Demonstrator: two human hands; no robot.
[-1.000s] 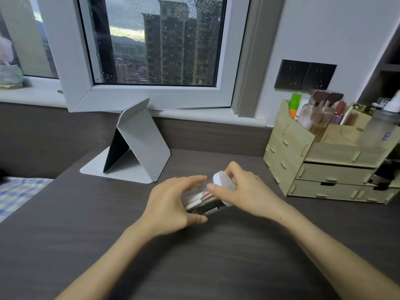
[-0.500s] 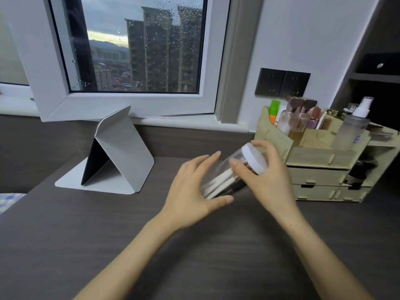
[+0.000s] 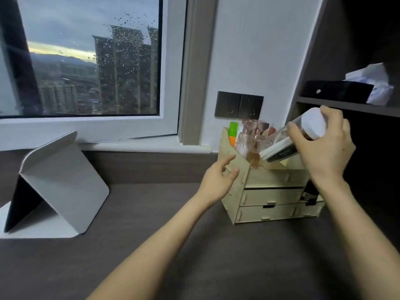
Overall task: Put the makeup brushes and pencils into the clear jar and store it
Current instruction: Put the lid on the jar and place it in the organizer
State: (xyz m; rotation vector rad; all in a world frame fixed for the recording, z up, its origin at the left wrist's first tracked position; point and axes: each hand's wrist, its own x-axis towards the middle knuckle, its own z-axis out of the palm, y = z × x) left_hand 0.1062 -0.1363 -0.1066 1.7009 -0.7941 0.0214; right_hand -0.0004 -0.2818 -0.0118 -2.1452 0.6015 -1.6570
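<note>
We have the filling done: brushes and pencils sit inside the jar (image 3: 287, 141), its white lid (image 3: 313, 126) on. Our right hand (image 3: 324, 148) wraps it, tilted, above the wooden organizer (image 3: 270, 191); only storing is left, probably on the shelf (image 3: 346, 106) just beyond. Our left hand (image 3: 218, 180), loosely spread, has let go since half a second ago.

Two bare forearms, no sleeves, left grip (image 3: 218, 180), right grip (image 3: 324, 148), short nails

Capped jar (image 3: 287, 140) in right hand (image 3: 324, 148)
</note>
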